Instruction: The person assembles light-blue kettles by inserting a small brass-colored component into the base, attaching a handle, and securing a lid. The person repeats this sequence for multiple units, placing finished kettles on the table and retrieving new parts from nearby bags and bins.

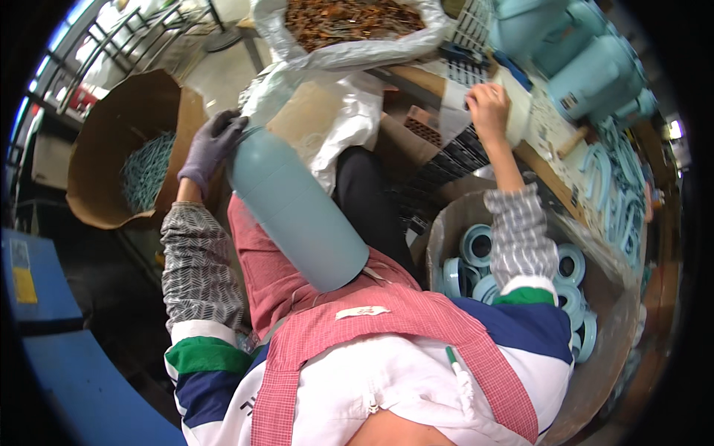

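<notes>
Gloved left hand (212,145) gripped the blue cylinder (297,212), hiding its top; bare right hand (487,108) pressed something white on the table (547,175), fingers unclear.

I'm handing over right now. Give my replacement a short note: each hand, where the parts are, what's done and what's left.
Left hand, in a grey glove: gripping the top end of the pale blue cylinder, which lies tilted across the lap.
Right hand, bare: on a white piece at the workbench edge.
Blue rings sit in the box at right; blue clips in the cardboard drum at left.
Done and left: cannot tell from this view.
</notes>
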